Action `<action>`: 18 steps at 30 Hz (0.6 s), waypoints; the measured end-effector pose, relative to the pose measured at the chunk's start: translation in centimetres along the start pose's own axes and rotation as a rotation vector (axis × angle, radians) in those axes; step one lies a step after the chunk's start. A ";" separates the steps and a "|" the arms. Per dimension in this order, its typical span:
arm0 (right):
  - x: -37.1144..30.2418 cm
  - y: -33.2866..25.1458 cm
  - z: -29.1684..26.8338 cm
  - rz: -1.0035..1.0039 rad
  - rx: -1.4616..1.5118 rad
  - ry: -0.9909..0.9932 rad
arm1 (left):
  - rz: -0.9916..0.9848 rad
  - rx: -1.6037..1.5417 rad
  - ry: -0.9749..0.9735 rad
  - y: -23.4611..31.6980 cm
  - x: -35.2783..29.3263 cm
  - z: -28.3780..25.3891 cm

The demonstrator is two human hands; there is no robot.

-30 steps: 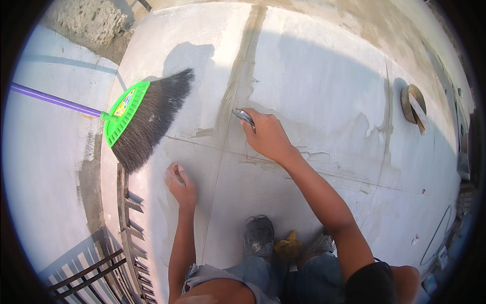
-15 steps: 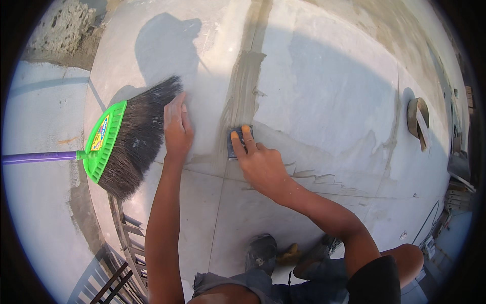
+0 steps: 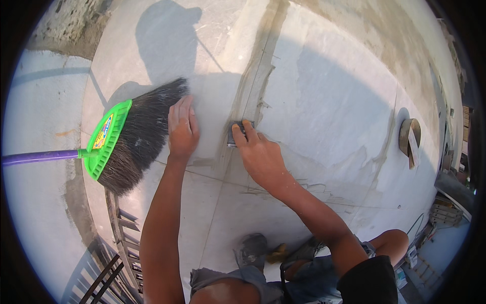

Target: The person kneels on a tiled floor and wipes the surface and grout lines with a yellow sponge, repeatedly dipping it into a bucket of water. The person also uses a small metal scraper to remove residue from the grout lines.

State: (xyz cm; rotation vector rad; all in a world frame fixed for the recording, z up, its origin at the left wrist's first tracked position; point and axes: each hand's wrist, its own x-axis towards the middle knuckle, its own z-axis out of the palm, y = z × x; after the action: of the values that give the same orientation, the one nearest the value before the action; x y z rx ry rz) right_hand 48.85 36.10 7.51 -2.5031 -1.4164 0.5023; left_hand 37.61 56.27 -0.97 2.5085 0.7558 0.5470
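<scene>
pressing my right hand (image 3: 260, 157) down on a small dark flat tool (image 3: 236, 133), i have the fingers folded over its top so that it sits pinned against the pale floor slab (image 3: 329, 91), right on the grey joint line (image 3: 255, 76) that runs away from me between two slabs. only the near end of the tool shows past my fingertips, so i cannot tell its exact kind. my left hand (image 3: 182, 129) holds nothing: it lies flat with the fingers together and stretched out, palm on the slab, just beside the dark bristles of the broom (image 3: 142, 134), whose green head and purple handle (image 3: 38, 158) point off to my left. as i judge it, i am in the middle of working the filler along that joint, with the smeared grey stretch ahead of the tool and scratchy marks on the slab by my wrist. any further stroke would call for steady downward pressure and a straight line along the seam, with my left palm as the brace. farther out, a round tan object (image 3: 409, 139) rests on the slab to my right, and my shoes (image 3: 253, 251) sit close beneath me.
</scene>
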 end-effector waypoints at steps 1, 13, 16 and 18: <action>-1.2 -0.5 -0.3 -0.016 0.048 -0.038 | -0.006 0.026 -0.010 -0.2 0.1 -0.1; 14.3 7.1 -0.8 0.184 -0.275 0.212 | -0.080 -0.009 -0.050 0.5 0.2 0.9; 5.3 1.1 0.3 0.038 -0.186 -0.006 | -0.064 0.030 -0.034 -0.1 0.0 0.0; 3.6 0.9 -1.2 0.032 -0.096 -0.081 | -0.033 0.034 -0.022 0.0 0.2 0.1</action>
State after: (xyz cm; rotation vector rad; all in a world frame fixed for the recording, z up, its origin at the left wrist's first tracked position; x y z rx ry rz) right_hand 51.81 38.71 7.64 -2.6123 -1.4650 0.5609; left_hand 37.85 56.38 -1.02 2.5239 0.8030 0.4982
